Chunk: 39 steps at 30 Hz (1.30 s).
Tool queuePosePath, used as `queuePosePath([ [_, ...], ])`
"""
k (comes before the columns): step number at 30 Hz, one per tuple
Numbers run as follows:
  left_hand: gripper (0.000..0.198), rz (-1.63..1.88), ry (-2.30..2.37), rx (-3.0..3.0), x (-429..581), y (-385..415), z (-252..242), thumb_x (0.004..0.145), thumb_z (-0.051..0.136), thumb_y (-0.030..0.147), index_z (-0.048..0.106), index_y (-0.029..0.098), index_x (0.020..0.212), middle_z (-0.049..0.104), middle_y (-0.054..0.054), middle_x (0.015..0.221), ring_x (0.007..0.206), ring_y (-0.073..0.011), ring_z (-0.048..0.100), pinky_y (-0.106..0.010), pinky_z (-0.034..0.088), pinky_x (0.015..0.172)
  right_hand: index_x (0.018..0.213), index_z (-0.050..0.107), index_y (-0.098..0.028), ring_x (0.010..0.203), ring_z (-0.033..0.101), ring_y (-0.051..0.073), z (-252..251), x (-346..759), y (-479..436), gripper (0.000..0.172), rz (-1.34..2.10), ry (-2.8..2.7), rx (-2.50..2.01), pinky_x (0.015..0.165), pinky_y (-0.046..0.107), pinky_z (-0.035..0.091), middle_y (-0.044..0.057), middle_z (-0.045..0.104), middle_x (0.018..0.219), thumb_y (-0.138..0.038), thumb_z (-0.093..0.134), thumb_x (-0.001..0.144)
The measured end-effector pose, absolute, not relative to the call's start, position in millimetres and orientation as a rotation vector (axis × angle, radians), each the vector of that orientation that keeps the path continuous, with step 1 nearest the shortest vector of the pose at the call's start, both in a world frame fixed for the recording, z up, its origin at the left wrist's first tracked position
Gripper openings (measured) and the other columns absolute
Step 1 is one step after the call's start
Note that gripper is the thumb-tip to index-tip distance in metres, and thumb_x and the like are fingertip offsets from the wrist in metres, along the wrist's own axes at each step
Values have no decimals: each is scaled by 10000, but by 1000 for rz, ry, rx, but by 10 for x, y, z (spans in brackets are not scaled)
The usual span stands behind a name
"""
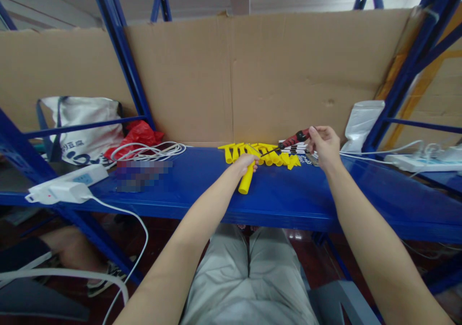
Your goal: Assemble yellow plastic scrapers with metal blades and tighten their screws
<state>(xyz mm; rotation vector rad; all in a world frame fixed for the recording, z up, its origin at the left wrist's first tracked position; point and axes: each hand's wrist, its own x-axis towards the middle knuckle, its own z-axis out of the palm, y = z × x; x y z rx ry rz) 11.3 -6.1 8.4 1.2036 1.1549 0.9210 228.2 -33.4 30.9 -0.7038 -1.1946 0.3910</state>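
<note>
My left hand (pixel 248 162) is closed around a yellow plastic piece with a tube-shaped end (pixel 245 183), which points toward me above the front of the shelf. With its fingers closed, my right hand (pixel 323 144) grips the rear end of a screwdriver (pixel 295 139) with a red and black handle. The thin dark shaft slopes down to the left, and its tip ends at my left hand, where I cannot see exactly what it touches. Behind my hands lies a row of several similar yellow pieces (pixel 275 159). White sticks with dark marks (pixel 294 147) lie beside the row, near my right hand.
The blue metal shelf (pixel 202 185) is backed by cardboard (pixel 288 70). To the left are white cables (pixel 151 151), a red plastic bag (pixel 139 137), a cloth bag (pixel 86 123) and a power strip (pixel 72 181). A white pouch (pixel 363 123) and another power strip (pixel 422 162) are right. Another person's leg (pixel 77 250) shows below left.
</note>
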Motion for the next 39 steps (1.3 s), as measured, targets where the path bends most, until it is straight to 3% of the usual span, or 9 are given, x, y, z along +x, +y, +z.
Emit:
queuePosePath([
  [8, 166, 920, 1158, 1196, 109, -50, 84, 817, 468, 36, 443, 168, 720, 406, 67, 442, 359, -48, 338, -178, 276, 407, 647, 472, -231, 244, 333, 69, 306, 2285, -341, 451, 429, -1095, -762, 251, 214, 239, -114, 404, 364, -554, 773, 555],
  [17, 189, 924, 1162, 1187, 120, -33, 77, 813, 457, 24, 434, 171, 697, 403, 62, 445, 362, -53, 340, -187, 273, 410, 748, 551, -212, 390, 557, 122, 321, 2316, -357, 458, 574, -1202, -692, 345, 216, 380, -39, 596, 494, -603, 731, 591],
  [27, 186, 917, 1169, 1220, 129, -52, 78, 833, 455, 45, 432, 171, 697, 412, 61, 437, 363, -54, 350, -181, 274, 408, 608, 446, -218, 298, 395, 73, 317, 2318, -342, 437, 506, -1070, -776, 279, 191, 281, -80, 439, 384, -519, 763, 603],
  [32, 183, 897, 1155, 1234, 136, -61, 79, 815, 480, 45, 440, 168, 685, 421, 54, 445, 370, -61, 362, -195, 292, 415, 620, 494, -210, 268, 351, 72, 299, 2352, -327, 395, 506, -1072, -788, 269, 195, 256, -93, 367, 340, -520, 738, 639],
  [39, 186, 911, 1147, 1239, 133, -53, 78, 785, 467, 18, 440, 168, 679, 421, 50, 445, 374, -61, 362, -195, 294, 412, 729, 559, -205, 394, 518, 108, 309, 2354, -337, 418, 561, -1194, -689, 357, 215, 380, -42, 532, 465, -578, 722, 634],
])
